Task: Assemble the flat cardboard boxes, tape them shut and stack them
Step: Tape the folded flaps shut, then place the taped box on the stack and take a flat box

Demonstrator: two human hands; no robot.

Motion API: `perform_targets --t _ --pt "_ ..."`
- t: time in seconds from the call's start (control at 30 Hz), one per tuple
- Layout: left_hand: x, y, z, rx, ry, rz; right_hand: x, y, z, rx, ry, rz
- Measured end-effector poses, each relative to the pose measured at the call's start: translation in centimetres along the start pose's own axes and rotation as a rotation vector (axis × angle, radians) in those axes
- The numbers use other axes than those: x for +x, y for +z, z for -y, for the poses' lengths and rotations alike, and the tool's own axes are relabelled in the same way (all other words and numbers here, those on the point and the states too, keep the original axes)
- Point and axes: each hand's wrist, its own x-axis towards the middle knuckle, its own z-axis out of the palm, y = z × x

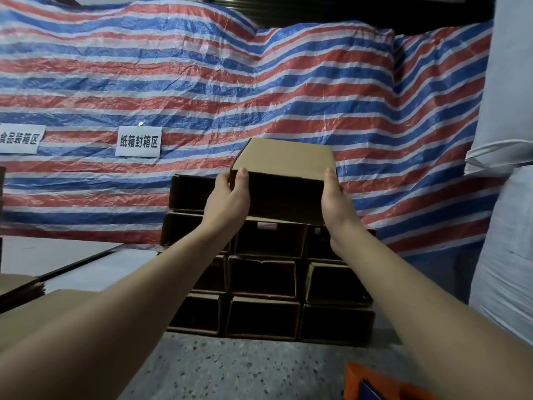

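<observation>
An assembled brown cardboard box (285, 174) is held up at the middle of the view, over the top row of a stack of boxes (268, 278). My left hand (227, 200) grips its left end with the thumb on the top edge. My right hand (336, 200) grips its right end the same way. The box tilts slightly and hovers just above the stack's upper right boxes. One box (191, 193) sits on the stack's top left, beside the held box.
A red, white and blue striped tarp (202, 82) hangs behind the stack, with two paper signs (138, 141) on it. Flat cardboard sheets (20, 287) lie on a table at the left. White sacks (507, 226) stand at the right. An orange object (372, 382) lies on the speckled floor.
</observation>
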Motion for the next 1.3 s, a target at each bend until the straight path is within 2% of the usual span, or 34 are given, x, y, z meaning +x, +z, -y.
perform_targets --t 0.27,0.57,0.83,1.03,1.3 --pt "8.0 4.1 2.2 0.16 -0.004 0.027 10.0 1.7 -1.3 -0.171 0.144 -0.039" --pt "11.0 5.4 8.7 0.374 0.063 0.058 15.1 3.6 -5.1 -0.253 0.3 0.018" --pt "11.8 4.8 11.6 0.415 0.088 -0.093 15.9 5.5 -7.0 -0.25 0.305 0.069" --pt "11.6 4.8 11.7 0.472 -0.001 -0.119 15.7 5.7 -7.5 -0.25 0.289 0.056" --pt "9.5 2.9 8.8 0.5 0.038 -0.112 13.9 4.5 -5.0 -0.32 0.186 -0.02"
